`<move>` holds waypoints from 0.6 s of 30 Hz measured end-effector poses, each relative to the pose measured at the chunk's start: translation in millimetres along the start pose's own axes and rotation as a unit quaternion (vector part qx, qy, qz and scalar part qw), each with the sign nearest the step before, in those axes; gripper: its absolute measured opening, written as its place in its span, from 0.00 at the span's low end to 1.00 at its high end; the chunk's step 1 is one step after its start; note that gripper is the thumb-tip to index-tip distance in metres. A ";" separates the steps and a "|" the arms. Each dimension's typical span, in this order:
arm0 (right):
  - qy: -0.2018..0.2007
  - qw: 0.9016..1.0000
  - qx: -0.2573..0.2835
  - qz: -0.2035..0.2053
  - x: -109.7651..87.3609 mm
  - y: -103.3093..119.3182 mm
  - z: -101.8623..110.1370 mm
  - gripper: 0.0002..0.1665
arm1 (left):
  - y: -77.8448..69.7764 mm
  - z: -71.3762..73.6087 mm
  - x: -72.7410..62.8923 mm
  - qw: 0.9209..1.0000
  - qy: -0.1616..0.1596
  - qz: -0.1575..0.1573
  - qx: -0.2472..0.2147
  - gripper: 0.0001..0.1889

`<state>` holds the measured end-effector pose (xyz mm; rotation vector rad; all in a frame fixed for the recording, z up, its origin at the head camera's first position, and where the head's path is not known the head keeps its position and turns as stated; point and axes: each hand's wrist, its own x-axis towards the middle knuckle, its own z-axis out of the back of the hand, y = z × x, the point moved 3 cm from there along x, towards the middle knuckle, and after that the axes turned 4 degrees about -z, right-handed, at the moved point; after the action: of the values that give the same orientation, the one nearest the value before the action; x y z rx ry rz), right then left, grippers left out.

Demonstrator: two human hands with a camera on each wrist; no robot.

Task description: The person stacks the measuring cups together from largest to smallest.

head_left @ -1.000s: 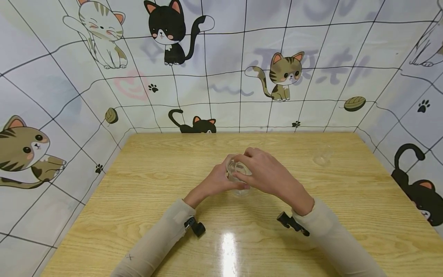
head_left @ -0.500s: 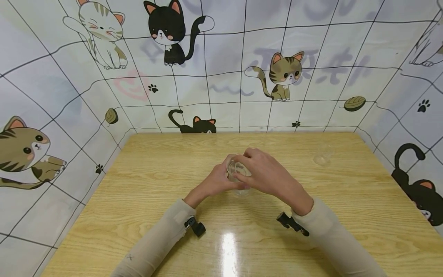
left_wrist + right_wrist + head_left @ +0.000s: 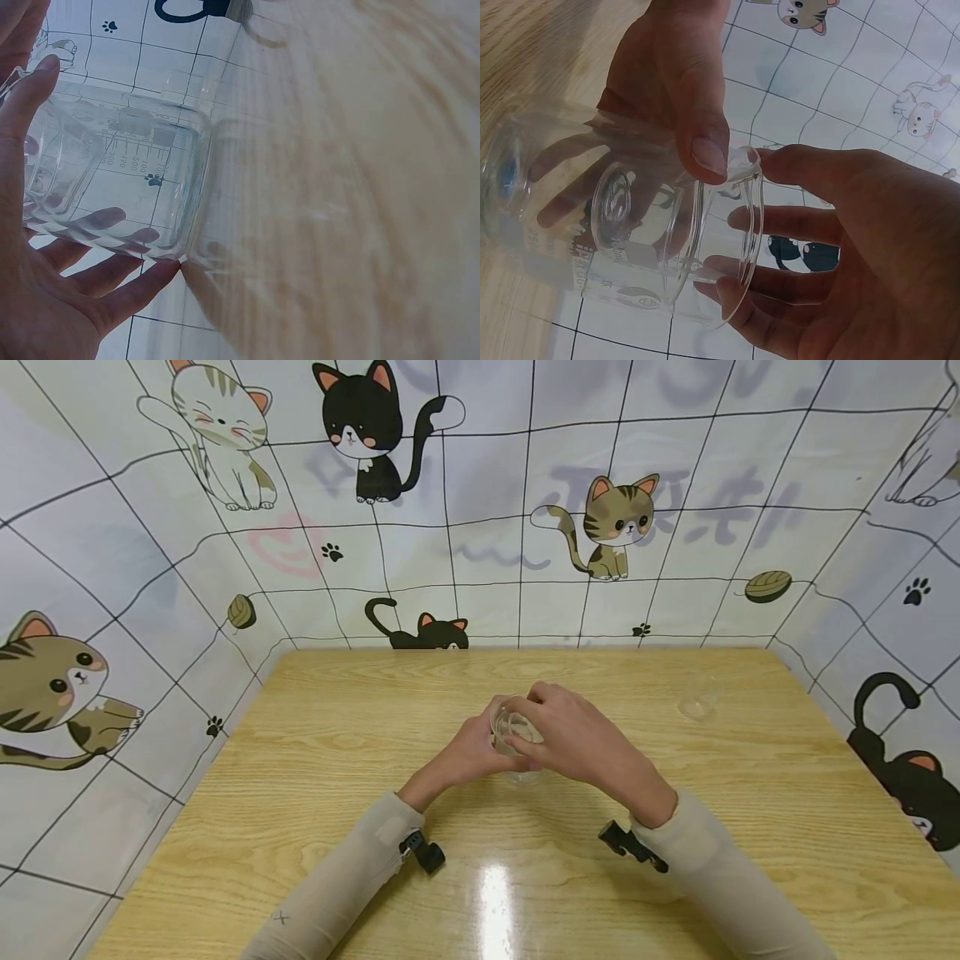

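Across the back and sides of your workspace, a white wall covering [image 3: 487, 485] printed with black grid lines and cartoon cats borders a pale yellow wood-grain surface [image 3: 337, 710]. Your right hand [image 3: 577, 735] has its grip pinching the rim of a smaller clear glass beaker, while your left hand [image 3: 476, 743] has its grip curled around a larger clear cylindrical glass beaker [image 3: 161, 199], upright near the surface's middle. The smaller clear glass beaker [image 3: 724, 236] sits partly inside it. Well apart, toward the far right corner, is a clear round vessel [image 3: 697, 702].

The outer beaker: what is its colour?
The beaker is clear and colourless, best seen in the right wrist view.
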<state>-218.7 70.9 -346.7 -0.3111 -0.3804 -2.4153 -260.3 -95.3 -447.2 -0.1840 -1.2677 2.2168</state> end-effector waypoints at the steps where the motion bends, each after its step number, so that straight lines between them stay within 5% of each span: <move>1: 0.000 1.000 0.000 0.000 0.0 0.0 -0.1 0.24 | 0.0 0.0 -0.1 1.000 0.000 0.001 0.000 0.47; 18: 0.001 1.000 0.004 0.000 0.7 -0.9 -1.7 0.24 | -0.4 0.3 0.2 1.000 -0.006 -0.009 0.012 0.44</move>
<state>-220.1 70.6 -348.2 -0.3053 -0.3884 -2.4140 -260.4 -95.2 -446.7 -0.1492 -1.2441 2.2191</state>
